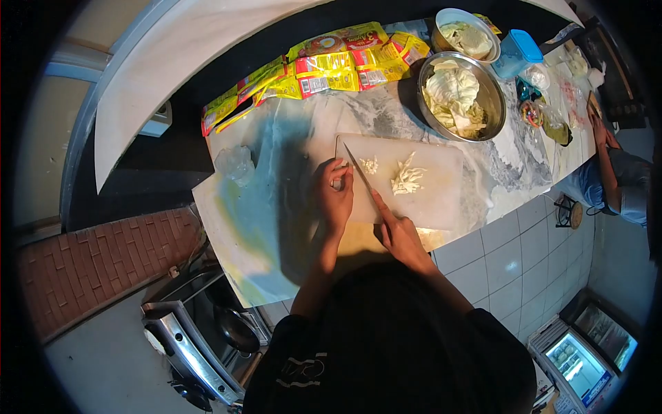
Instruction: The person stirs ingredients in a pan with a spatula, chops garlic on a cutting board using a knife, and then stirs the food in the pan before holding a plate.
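A white cutting board (pixel 434 207) lies on the marble-patterned counter in front of me. My right hand (pixel 402 238) grips the handle of a kitchen knife (pixel 359 168), its blade slanting up and left over the board's left part. Just left of the blade, my left hand (pixel 336 200) has its fingers curled in around a small pale piece (pixel 337 183), whose kind I cannot make out. To the right of the blade lie a small heap of chopped pale bits (pixel 369 165) and a larger heap of pale sliced strips (pixel 408 176).
A steel bowl (pixel 498 110) with cabbage leaves stands behind the board, near another bowl (pixel 441 17) and a blue-lidded container (pixel 525 47). Yellow noodle packets (pixel 324 72) line the back. A clear cup (pixel 235 165) is at left. Another person's arm (pixel 607 165) shows at far right.
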### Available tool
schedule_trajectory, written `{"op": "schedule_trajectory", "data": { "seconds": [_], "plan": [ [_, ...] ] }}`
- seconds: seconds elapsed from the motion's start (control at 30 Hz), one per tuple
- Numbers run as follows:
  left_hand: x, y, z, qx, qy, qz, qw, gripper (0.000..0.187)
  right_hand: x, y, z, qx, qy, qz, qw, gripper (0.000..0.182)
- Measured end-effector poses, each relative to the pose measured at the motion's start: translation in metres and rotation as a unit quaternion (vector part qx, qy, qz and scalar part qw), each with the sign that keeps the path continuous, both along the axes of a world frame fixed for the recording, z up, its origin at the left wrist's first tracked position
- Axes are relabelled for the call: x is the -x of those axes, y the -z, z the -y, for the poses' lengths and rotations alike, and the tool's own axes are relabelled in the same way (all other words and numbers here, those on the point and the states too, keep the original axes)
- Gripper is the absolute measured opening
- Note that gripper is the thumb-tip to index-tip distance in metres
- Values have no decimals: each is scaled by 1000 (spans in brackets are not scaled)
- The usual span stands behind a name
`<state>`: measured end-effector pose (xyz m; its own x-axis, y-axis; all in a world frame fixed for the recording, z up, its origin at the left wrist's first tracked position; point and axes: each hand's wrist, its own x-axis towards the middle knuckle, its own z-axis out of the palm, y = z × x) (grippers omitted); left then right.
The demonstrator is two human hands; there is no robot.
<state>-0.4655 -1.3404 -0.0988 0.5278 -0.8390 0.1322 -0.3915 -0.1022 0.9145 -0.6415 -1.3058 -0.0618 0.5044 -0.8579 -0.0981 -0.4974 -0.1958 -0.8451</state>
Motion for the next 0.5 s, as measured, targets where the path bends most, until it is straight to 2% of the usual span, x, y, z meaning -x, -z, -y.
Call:
{"op": "schedule_trajectory", "data": {
  "seconds": [0.3, 0.37, 0.5],
  "plan": [
    [-1, -3, 3, 27, -4, -3, 1000, 17, -2, 3, 1, 33, -10, -36, 999, 77],
    [-1, 0, 3, 34, -8, -8, 999, 16, -1, -3, 2, 6, -15, -86, 996, 78],
    [-4, -6, 1, 3, -26, -4, 1000, 17, 3, -9, 1, -10, -27, -31, 999, 79]
  ]
}}
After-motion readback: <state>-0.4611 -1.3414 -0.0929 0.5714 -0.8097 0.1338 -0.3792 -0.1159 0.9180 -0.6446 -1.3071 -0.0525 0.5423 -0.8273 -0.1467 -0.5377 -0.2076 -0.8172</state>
